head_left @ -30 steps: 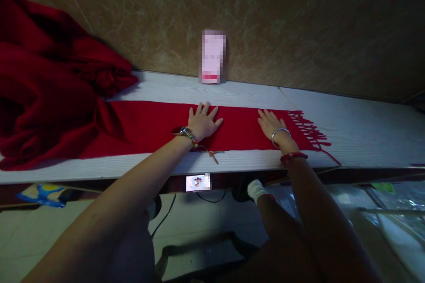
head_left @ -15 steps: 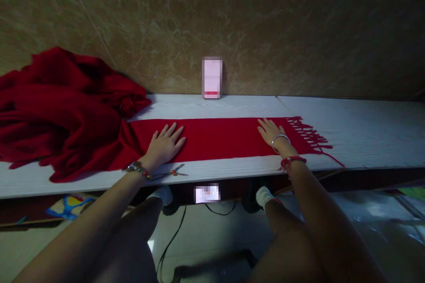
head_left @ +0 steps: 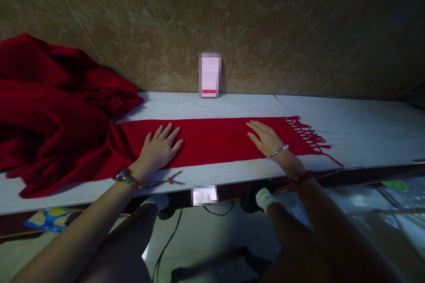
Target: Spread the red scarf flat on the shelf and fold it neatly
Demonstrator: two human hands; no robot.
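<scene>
A red scarf (head_left: 212,139) lies flat in a long strip along the white bench top (head_left: 361,132). Its fringe (head_left: 307,135) hangs loose at the right end, with one longer strand trailing off. On the left the same red cloth rises into a crumpled heap (head_left: 56,110). My left hand (head_left: 161,148) rests palm down on the strip near the heap, fingers spread. Toward the fringe, my right hand (head_left: 264,139) lies on the scarf with its fingers stretched out to the left. Neither hand grips the cloth.
A pink blurred rectangular thing (head_left: 210,75) leans against the brown marbled wall (head_left: 232,17). Below the bench edge are another blurred bright item (head_left: 204,195), a black cable (head_left: 169,239) on the floor and a blue-yellow package (head_left: 46,219). Clear plastic (head_left: 395,216) lies at the right.
My right hand has slid left along the scarf, away from the fringe, and its wrist has turned. My left hand stays flat on the cloth. The view has shifted slightly.
</scene>
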